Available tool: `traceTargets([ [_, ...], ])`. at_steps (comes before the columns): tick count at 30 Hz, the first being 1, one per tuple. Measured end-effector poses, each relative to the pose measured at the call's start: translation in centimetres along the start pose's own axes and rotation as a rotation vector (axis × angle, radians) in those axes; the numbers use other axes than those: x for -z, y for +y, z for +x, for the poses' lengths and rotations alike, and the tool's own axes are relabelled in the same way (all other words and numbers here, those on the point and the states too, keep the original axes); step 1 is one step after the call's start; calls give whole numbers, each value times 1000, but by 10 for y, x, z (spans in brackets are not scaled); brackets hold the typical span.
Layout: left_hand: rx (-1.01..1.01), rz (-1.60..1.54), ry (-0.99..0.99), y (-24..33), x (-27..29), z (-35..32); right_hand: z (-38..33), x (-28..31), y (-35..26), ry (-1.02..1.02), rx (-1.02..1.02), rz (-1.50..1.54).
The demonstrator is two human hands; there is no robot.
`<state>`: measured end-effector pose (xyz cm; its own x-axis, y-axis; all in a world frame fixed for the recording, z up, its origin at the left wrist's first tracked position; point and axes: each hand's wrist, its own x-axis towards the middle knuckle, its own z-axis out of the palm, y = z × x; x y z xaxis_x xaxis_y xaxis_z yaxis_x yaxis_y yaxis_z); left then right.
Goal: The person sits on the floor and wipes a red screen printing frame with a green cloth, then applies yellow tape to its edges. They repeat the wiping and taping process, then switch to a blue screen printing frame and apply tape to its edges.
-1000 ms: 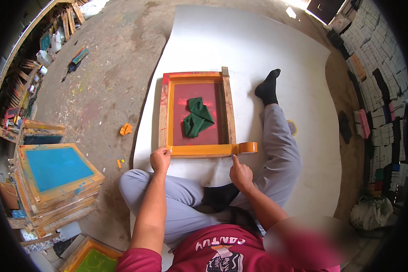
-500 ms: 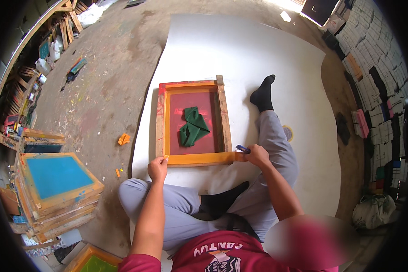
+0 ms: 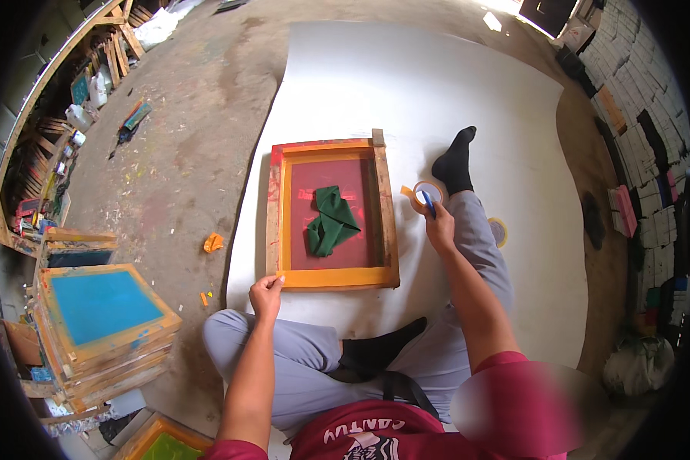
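Observation:
A wooden screen-printing frame point(image 3: 273, 207) with dark red mesh lies flat before me. A folded dark green cloth point(image 3: 332, 226) rests on the mesh. An orange-brown tape strip point(image 3: 337, 277) runs along the frame's near bar. My left hand point(image 3: 266, 297) is closed at the near left corner, thumb and fingers pinching the frame where the strip ends. To the right of the frame, raised and apart from it, my right hand point(image 3: 440, 228) grips a roll of tape point(image 3: 419, 201) with a short loose end. A slim blue tool point(image 3: 428, 205), perhaps a cutter, is in the same hand.
White sheeting point(image 3: 345, 84) lies under the frame and my outstretched leg. Another tape roll point(image 3: 498, 231) sits beyond that leg. Stacked screens point(image 3: 107, 307), the top one blue, stand at left. Orange scrap point(image 3: 213, 243) lies on the concrete. Piled stacks point(image 3: 636, 115) line the right side.
My right hand has moved from the frame's near right corner up and to the right with the tape roll, now apart from the strip. My left hand stays at the near left corner.

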<state>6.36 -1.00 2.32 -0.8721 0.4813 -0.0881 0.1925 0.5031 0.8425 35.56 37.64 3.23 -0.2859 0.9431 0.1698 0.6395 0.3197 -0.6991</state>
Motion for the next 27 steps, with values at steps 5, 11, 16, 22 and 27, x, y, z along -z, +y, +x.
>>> traceTargets([
  [5,-43,-83,-4,20,14,-5,-12,-29,15,-18,42,-80],
  [11,-122,-213,-58,66,25,-12,-53,-20,25,-10,224,-483],
  [16,-373,-91,-70,103,37,-22,-60,-18,-38,-829,189,349],
  [22,-510,-88,-87,141,37,-32,-72,-30,-44,-1013,497,73],
  [27,-494,-124,-8,142,45,-31,-76,-15,-46,-953,209,238],
])
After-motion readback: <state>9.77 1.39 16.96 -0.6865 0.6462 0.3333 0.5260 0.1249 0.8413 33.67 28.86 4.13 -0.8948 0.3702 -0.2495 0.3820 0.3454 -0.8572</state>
